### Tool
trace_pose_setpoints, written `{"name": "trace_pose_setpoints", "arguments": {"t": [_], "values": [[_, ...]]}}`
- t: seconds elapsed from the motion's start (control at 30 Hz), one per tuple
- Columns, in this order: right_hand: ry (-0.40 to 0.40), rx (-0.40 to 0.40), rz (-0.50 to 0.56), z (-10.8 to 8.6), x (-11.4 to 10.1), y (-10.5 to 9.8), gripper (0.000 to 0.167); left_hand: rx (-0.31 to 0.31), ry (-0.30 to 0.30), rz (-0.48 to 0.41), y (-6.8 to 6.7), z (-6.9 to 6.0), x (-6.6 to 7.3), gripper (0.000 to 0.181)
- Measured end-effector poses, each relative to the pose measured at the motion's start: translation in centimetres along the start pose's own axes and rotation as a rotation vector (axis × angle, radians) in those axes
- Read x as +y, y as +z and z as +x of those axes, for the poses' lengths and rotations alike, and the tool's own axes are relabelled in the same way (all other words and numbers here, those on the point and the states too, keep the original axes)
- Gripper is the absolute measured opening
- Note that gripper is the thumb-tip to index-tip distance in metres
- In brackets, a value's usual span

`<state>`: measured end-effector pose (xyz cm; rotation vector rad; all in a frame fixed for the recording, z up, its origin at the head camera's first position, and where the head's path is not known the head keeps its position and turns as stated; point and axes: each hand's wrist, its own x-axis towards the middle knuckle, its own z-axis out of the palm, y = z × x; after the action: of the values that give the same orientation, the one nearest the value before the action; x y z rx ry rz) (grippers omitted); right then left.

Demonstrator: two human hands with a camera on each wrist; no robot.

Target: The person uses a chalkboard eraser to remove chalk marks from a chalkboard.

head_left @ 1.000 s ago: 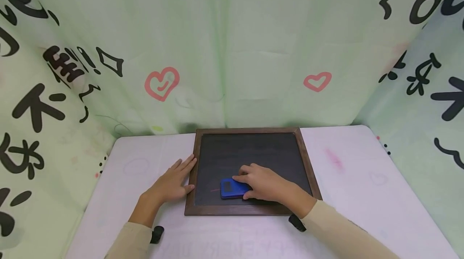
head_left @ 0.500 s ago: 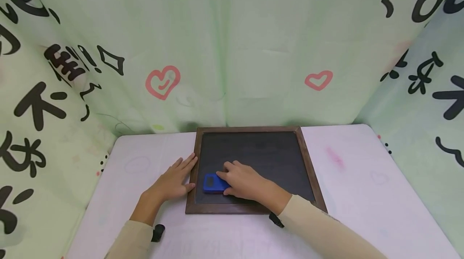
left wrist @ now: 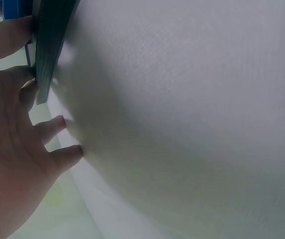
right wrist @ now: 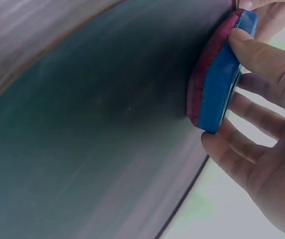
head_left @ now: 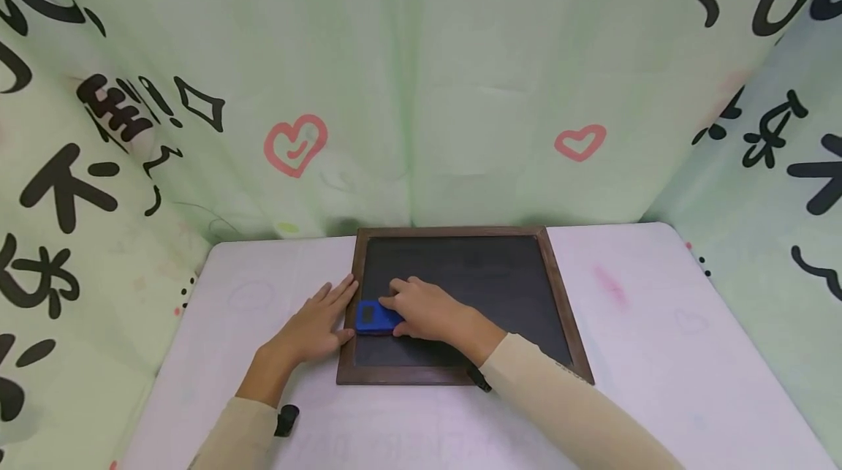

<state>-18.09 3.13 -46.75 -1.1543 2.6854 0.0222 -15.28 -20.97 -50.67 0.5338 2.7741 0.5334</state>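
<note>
A blackboard (head_left: 473, 287) in a brown wooden frame lies on the white table. My right hand (head_left: 427, 313) grips a blue board eraser (head_left: 376, 317) by its sides, near the left side of the board. In the right wrist view the eraser (right wrist: 221, 84) shows a dark red pad (right wrist: 205, 74) against the dark surface, with the thumb on one edge and fingers on the other. My left hand (head_left: 312, 327) lies with fingers extended, its fingertips and thumb touching the frame's left edge. The left wrist view shows those fingers (left wrist: 8, 37) at the frame (left wrist: 53, 40).
The white table (head_left: 645, 338) extends on both sides of the board. Behind and beside it hang pale green curtains (head_left: 487, 90) with black lettering and red hearts. Each wrist carries a small black device (head_left: 286, 420).
My right hand has slid the eraser left and slightly away across the board, up to the left frame edge. A thin pink line seen earlier beside the eraser no longer shows. The left hand stays put.
</note>
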Motion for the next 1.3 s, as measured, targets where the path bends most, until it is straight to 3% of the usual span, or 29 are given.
{"name": "trace_pose_setpoints", "arguments": {"t": [0.23,0.63,0.8,1.3], "values": [[-0.037,-0.03,-0.026,-0.9,-0.8,-0.3,0.061,0.0,-0.008,0.002,0.0,0.1,-0.1,0.079],[-0.114,0.042,-0.109,-3.9,-1.1,1.0,0.06,0.01,0.001,-0.005,0.2,0.2,-0.2,0.08],[-0.103,0.079,-0.072,-5.6,0.3,1.5,0.06,0.024,0.015,-0.001,0.2,0.1,-0.3,0.081],[0.03,0.156,0.072,-12.3,6.7,2.6,0.061,0.032,0.04,0.013,0.6,0.2,-0.7,0.082]]}}
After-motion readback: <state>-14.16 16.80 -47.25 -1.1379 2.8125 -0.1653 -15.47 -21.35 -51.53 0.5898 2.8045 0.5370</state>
